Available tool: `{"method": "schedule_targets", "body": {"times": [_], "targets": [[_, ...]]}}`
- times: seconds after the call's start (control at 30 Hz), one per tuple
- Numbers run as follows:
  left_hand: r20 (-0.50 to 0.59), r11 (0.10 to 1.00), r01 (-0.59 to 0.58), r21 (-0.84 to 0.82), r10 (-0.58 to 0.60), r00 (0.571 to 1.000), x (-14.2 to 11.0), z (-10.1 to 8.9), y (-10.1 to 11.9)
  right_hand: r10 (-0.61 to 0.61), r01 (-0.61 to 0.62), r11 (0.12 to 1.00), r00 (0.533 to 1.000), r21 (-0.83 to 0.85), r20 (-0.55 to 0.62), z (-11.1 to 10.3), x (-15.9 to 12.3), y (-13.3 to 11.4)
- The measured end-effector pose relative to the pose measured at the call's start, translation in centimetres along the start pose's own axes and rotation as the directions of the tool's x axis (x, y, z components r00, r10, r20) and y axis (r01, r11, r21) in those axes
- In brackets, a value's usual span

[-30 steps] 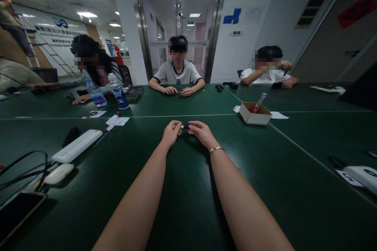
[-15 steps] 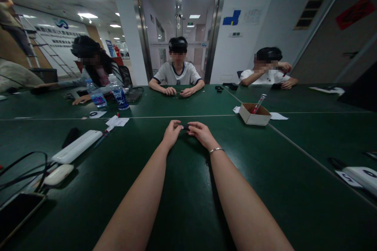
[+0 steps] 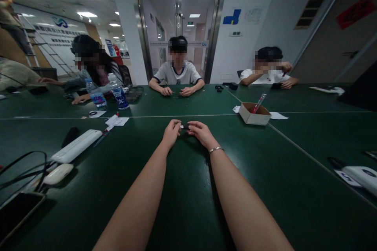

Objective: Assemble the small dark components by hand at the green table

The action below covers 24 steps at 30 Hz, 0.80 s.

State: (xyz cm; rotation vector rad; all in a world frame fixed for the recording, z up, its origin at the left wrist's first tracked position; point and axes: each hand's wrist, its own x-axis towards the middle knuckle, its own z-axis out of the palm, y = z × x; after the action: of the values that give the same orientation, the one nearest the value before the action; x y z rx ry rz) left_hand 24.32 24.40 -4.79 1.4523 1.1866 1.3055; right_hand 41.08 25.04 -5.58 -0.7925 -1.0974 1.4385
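In the head view, a small black object with a silver end (image 3: 184,127) is held between my two hands, just above the green table (image 3: 188,188). It is too small for me to tell its kind. My left hand (image 3: 171,133) pinches the silver end between thumb and fingertips. On the opposite side, my right hand (image 3: 202,133), with a silver bracelet (image 3: 216,149) on the wrist, grips the black part. The fingers hide both ends of the object.
An open box (image 3: 255,114) with a red-and-clear tube stands ahead right. To the left lie a white power bank (image 3: 77,147), a white case (image 3: 59,174), cables and a phone (image 3: 20,215). Two bottles (image 3: 119,93) stand farther off. Several people sit across the table.
My left hand has shifted slightly left, and more of the object's silver end shows between my hands. My right hand has hardly moved.
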Motion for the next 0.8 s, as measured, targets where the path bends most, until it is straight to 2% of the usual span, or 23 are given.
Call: {"method": "schedule_targets", "body": {"times": [0.37,0.53,0.67,0.8], "targets": [[0.068,1.000,0.006,-0.008,-0.005,0.998,-0.11,0.10,0.05,0.002,-0.001,1.000,1.000,-0.004,0.011,0.16,-0.21,-0.32],[0.025,1.000,-0.011,0.017,0.011,1.000,-0.07,0.03,-0.14,0.011,-0.011,1.000,1.000,-0.009,0.000,0.27,-0.25,-0.36],[0.040,1.000,0.009,0.027,-0.010,0.999,-0.01,-0.01,-0.33,0.004,-0.004,1.000,1.000,-0.001,0.002,0.25,-0.27,-0.34],[0.044,0.998,-0.018,0.058,0.016,0.999,-0.15,0.01,-0.16,-0.001,0.001,1.000,1.000,0.009,0.013,0.20,-0.25,-0.24]]}}
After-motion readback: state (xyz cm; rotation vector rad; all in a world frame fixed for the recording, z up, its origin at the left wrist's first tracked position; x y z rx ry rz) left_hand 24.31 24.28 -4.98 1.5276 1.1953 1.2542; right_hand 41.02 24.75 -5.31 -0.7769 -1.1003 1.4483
